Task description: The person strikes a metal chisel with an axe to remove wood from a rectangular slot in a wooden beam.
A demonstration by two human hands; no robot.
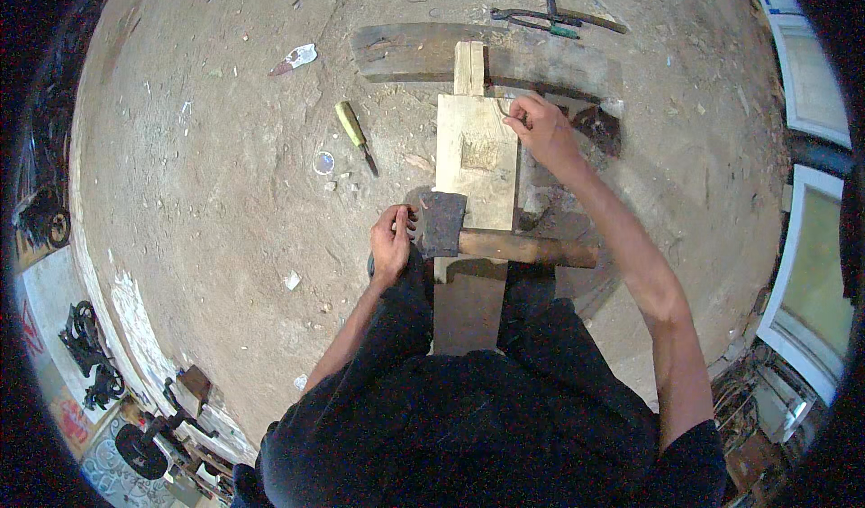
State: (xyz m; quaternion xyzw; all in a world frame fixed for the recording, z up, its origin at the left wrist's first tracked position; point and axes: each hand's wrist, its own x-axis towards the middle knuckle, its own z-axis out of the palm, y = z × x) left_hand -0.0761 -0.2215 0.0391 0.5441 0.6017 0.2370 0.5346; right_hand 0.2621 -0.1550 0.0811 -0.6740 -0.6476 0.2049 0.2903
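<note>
A pale wooden board (455,134) with a square recess (479,154) chopped in its face lies in front of me, with a narrower piece at its far end. Across its near part rests an axe, its dark head (442,224) to the left and its wooden handle (532,247) to the right. My left hand (391,245) is beside the axe head with fingers curled; what is in them, if anything, is hidden. At the board's far right corner my right hand (539,128) pinches a thin, dark, bent nail-like piece (505,111).
A chisel with a yellow-green handle (350,122) lies on the dirt floor to the left. Beyond the board is a weathered plank (405,53), with pincers (527,17) and a hammer (586,19) behind it. White-framed windows (802,274) stand at the right.
</note>
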